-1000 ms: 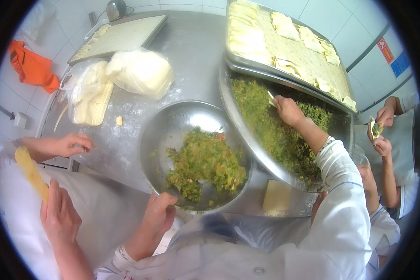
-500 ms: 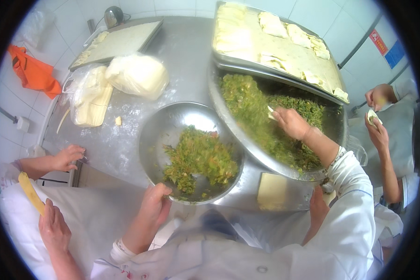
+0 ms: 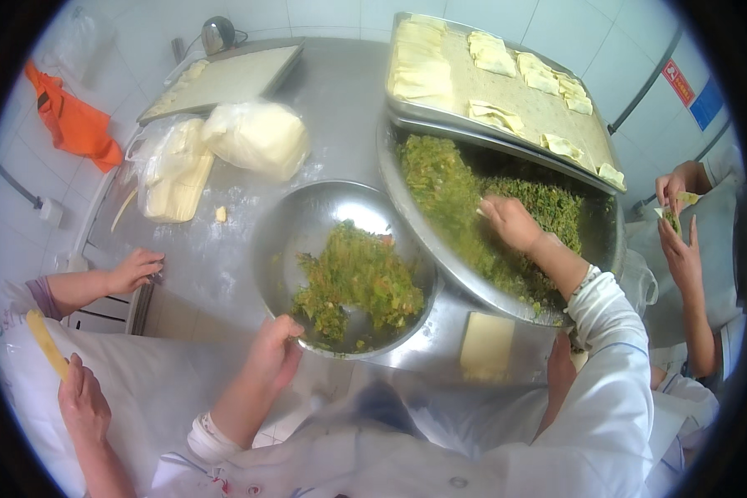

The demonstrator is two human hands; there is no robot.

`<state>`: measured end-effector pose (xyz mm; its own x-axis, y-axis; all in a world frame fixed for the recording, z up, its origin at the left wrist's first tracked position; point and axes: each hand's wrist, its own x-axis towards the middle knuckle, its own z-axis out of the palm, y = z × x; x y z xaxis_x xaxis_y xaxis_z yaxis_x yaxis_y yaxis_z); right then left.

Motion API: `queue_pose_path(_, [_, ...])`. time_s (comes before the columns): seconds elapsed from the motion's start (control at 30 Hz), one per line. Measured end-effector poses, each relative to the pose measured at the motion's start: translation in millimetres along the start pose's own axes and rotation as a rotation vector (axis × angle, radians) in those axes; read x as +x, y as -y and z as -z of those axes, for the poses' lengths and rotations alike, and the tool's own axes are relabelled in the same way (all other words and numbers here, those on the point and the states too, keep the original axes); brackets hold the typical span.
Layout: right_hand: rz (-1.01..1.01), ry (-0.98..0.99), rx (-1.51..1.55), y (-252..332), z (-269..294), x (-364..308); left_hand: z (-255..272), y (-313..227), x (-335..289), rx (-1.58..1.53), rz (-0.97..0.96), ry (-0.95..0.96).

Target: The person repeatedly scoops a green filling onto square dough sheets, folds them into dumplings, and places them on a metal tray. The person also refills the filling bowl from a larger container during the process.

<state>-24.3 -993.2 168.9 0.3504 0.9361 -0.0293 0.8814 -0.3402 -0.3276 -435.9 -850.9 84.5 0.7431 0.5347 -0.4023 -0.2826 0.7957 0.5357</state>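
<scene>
My left hand [image 3: 272,353] is closed on the near left rim of a round steel bowl [image 3: 275,241]. Chopped green filling with orange bits [image 3: 357,278] is heaped in this bowl. Over the large steel basin [image 3: 441,264] to its right, my right hand [image 3: 513,224] reaches in, fingers closed. A small white edge of something pokes out beside those fingers; its kind I cannot make out. More green filling [image 3: 448,191] fills the basin, smooth and blurred on the left, darker and coarser on the right.
A tray of folded dough pieces [image 3: 473,87] overlaps the basin's far side. Bagged dough sheets [image 3: 256,139] and another tray [image 3: 232,79] lie far left. Stacked wrappers [image 3: 485,347] sit near right. Co-workers' hands [image 3: 85,402] hold a dough strip at left and a filled wrapper [image 3: 671,217] at right.
My right hand has shifted slightly down and left within the basin, and less of the white thing shows. My left hand stays on the bowl rim. The view has tilted slightly.
</scene>
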Motion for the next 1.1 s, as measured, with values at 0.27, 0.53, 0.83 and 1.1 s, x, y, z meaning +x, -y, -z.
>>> queue_pose_path(0.27, [-0.283, 0.143, 0.246, 39.7, 33.5, -42.7, -10.5, -2.2, -13.5, -0.024, 0.070, 0.065])
queue_pose_path(0.53, [-0.342, 0.024, 0.047, 129.7, 66.5, -72.4, -24.3, -16.0, -16.1, -0.040, 0.102, 0.132])
queue_pose_path(0.83, [0.101, -0.023, -0.648, 250.7, 3.0, -100.0, -13.5, -10.3, -6.6, -0.016, 0.100, 0.149])
queue_pose_path(1.1, [0.115, 0.045, -0.667, 270.3, -0.1, -105.8, 3.2, 1.3, 7.9, -0.020, 0.048, 0.195])
